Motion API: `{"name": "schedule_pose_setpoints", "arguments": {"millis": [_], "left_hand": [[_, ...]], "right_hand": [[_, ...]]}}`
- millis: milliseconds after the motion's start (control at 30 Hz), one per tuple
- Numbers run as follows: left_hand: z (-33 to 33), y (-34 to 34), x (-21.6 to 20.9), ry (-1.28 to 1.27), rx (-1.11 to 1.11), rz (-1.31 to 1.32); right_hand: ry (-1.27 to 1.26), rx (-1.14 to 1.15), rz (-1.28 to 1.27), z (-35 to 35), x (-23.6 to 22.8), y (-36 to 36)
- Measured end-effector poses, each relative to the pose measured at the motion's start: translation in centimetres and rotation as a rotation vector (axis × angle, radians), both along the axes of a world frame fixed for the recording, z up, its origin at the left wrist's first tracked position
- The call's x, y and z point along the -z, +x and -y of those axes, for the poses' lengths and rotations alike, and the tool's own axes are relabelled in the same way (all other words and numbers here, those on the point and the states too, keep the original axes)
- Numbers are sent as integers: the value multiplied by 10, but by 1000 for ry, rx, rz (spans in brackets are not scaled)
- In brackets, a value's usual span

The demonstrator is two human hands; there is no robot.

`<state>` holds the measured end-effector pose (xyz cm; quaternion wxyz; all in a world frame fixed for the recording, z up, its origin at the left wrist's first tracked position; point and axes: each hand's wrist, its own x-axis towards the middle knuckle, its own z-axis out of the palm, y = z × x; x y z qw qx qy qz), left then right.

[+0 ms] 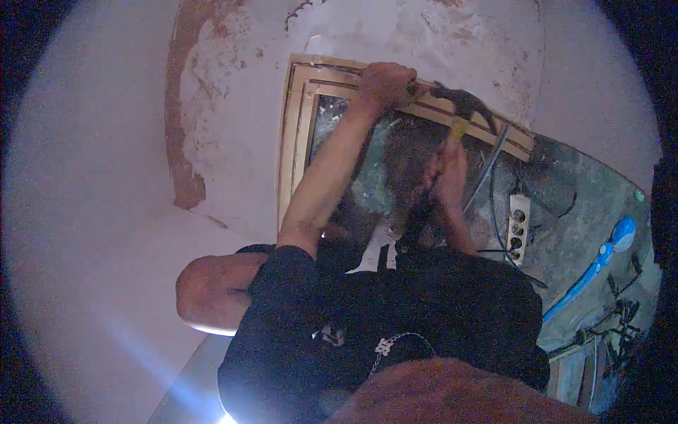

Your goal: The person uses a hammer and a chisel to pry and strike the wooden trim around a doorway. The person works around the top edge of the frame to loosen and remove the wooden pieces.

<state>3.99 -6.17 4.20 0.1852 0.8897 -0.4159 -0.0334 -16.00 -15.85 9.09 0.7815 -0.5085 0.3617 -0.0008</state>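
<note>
My right hand [448, 173] is wrapped round the handle of a hammer [462, 104], which has a dark head and a yellow band below it. Higher up and to the left, my left hand [385, 83] is a closed fist over the top rail of a light wooden frame [288, 162]. Something short pokes out of that fist toward the hammer head; its kind is hidden by the fingers. The hammer head is close beside it, and I cannot tell whether they touch. Some blur lies over the hammer and right hand.
A whitish wall [244, 92] with rough brown patches stands behind the frame. To the right, a white power strip [518, 227] with a dark cable lies on the greenish floor [558, 177]. A grey metal bar [487, 169] leans near my right hand. A long blue tool [583, 283] lies farther right.
</note>
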Motion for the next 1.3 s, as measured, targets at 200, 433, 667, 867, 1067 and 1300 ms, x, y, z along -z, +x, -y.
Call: {"name": "schedule_pose_setpoints", "arguments": {"millis": [200, 433, 667, 867, 1067, 1300], "left_hand": [[11, -3, -13, -113, -30, 41], [20, -12, -15, -188, -20, -41], [27, -11, -8, -47, -15, 10], [24, -7, -8, -108, -13, -59], [23, -8, -3, -29, 23, -48], [17, -3, 11, 13, 49, -24]], "right_hand": [[29, 150, 23, 10, -14, 3], [66, 115, 131, 13, -16, 0], [-8, 97, 100, 14, -20, -1], [13, 130, 117, 15, -22, 0], [4, 168, 118, 17, -15, -4], [-76, 2, 8, 10, 5, 1]]}}
